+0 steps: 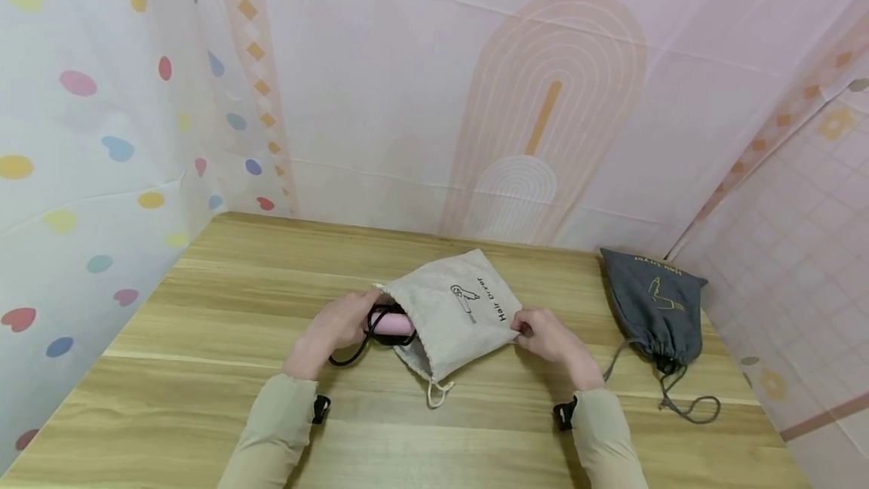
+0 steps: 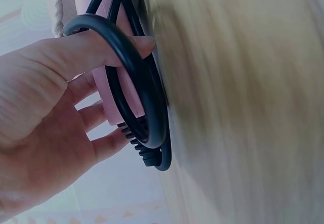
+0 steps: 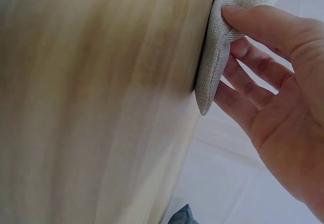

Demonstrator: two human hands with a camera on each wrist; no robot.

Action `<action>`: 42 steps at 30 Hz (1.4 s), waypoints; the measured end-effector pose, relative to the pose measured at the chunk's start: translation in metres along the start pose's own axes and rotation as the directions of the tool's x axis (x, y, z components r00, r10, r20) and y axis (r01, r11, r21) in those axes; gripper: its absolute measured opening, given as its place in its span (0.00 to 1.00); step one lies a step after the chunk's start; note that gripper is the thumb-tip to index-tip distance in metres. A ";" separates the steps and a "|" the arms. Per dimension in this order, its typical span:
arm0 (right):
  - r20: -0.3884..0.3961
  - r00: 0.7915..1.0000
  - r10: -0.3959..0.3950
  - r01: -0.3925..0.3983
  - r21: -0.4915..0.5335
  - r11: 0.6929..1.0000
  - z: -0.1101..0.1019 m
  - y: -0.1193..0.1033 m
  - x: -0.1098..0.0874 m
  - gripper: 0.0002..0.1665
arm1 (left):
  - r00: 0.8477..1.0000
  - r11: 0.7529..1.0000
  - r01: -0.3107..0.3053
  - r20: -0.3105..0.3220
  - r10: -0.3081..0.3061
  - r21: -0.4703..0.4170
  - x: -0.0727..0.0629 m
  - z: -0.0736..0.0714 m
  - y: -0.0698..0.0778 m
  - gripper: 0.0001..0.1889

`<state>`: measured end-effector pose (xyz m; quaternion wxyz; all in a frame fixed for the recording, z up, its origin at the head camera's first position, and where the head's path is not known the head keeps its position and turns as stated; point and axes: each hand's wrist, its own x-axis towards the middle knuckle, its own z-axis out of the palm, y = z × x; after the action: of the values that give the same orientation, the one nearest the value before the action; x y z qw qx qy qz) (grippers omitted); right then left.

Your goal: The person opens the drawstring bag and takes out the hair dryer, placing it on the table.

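A cream drawstring bag (image 1: 434, 300) printed "Hair Dryer" lies on the table with its mouth toward the left. From that mouth sticks the pink handle of a hair dryer (image 1: 392, 324), the rest of it hidden inside. My left hand (image 1: 339, 321) holds the handle, thumb on one side and fingers on the other; a looped black cord (image 2: 147, 97) passes over the thumb in the left wrist view. At the bag's closed right end, my right hand (image 1: 548, 334) pinches a bottom corner between thumb and fingers.
A dark grey drawstring bag (image 1: 657, 300), also printed "Hair Dryer", lies at the right with its cords trailing forward. Patterned cloth (image 1: 380, 96) hangs behind and at both sides of the wooden table (image 1: 421, 451).
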<state>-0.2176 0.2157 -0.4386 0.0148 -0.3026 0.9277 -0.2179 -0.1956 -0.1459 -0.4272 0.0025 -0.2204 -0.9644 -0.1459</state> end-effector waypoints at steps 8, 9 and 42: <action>-0.016 0.998 0.060 -0.059 0.026 0.998 -0.004 0.004 -0.002 0.08 | 1.000 1.000 -0.015 -0.008 0.015 -0.012 -0.001 -0.001 -0.002 0.17; -0.016 0.998 0.068 -0.068 0.032 0.997 -0.004 0.004 -0.002 0.08 | 1.000 1.000 -0.020 -0.014 0.020 -0.012 -0.002 -0.001 -0.003 0.17; -0.062 0.982 0.178 -0.180 -0.022 0.983 -0.009 0.006 -0.003 0.08 | 0.999 1.000 -0.029 -0.034 0.029 0.004 -0.007 -0.003 -0.010 0.19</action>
<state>-0.2201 0.2250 -0.4335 0.0022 -0.2114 0.9542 -0.2119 -0.1941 -0.1583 -0.4279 0.0216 -0.2318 -0.9612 -0.1480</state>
